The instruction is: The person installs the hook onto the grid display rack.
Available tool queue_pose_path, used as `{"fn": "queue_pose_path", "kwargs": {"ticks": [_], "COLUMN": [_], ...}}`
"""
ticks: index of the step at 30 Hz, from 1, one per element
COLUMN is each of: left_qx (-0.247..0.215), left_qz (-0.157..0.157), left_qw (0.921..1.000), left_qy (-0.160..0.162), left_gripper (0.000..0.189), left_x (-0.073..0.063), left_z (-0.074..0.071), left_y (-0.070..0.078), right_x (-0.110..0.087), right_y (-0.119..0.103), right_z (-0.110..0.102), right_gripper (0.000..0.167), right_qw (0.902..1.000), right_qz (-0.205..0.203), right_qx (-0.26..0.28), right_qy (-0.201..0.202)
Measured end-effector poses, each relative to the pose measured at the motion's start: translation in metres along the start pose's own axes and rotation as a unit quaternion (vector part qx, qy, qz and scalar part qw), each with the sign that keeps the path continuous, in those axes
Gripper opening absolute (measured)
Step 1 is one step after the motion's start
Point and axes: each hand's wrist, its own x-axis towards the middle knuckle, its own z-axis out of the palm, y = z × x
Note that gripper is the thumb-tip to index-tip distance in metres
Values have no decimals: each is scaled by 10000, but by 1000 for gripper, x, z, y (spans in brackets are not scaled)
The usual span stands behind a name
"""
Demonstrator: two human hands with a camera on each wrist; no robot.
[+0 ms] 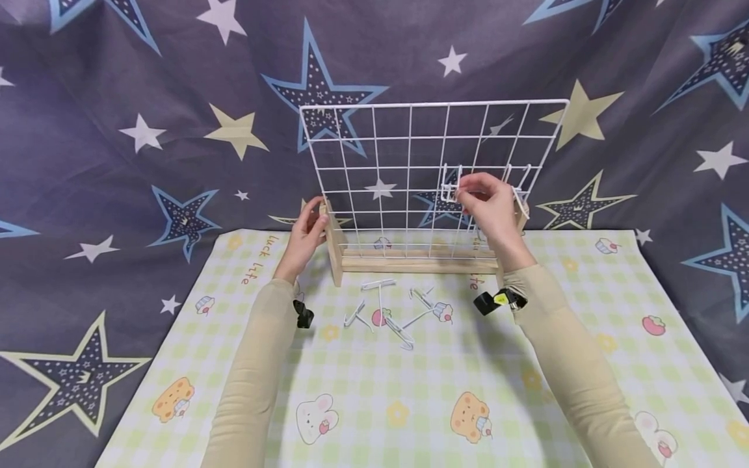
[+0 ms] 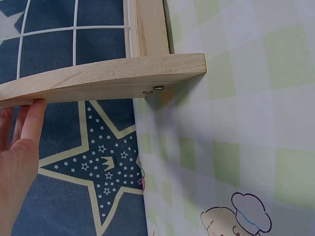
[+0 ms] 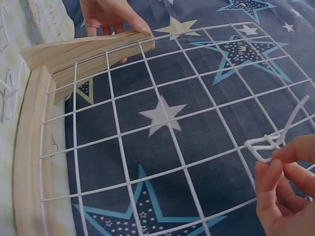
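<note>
A white wire grid (image 1: 391,167) stands upright in a wooden base (image 1: 409,265) with side posts. My left hand (image 1: 305,235) holds the top of the left wooden post (image 1: 333,250); its fingertips meet the post's outer face in the left wrist view. With thumb and fingertips, my right hand (image 1: 490,207) pinches a white wire hook (image 1: 448,192) against the grid's right half. In the right wrist view the hook (image 3: 261,147) overlaps a grid wire, and its free prong sticks up beside my fingers. Another white hook (image 1: 528,170) is on the grid farther right, partly hidden behind my right hand.
Several loose white wire hooks (image 1: 380,302) lie on the checked tablecloth (image 1: 374,390) in front of the base. A dark star-patterned cloth (image 1: 175,97) hangs close behind the grid. Both wrists carry a small black camera (image 1: 486,303).
</note>
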Motion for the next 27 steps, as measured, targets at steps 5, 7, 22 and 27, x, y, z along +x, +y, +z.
{"fn": "queue_pose_path", "kwargs": {"ticks": [5, 7, 22, 27], "left_qx": [31, 49, -2, -63], "left_qz": [10, 25, 46, 39], "left_qw": [10000, 10000, 10000, 10000], "left_qy": [-30, -35, 26, 3], "left_gripper": [48, 48, 47, 47], "left_x": [0, 0, 1, 0], "left_z": [-1, -1, -1, 0], "left_y": [1, 1, -1, -2], "right_x": [2, 2, -14, -32], "right_y": [-8, -9, 8, 22], "right_z": [1, 1, -3, -6], "right_gripper": [18, 18, 17, 16], "right_qw": [9995, 9992, 9996, 9998], "right_qz": [-93, -46, 78, 38], "right_qx": [-214, -286, -185, -185], "right_qy": [224, 291, 192, 10]}}
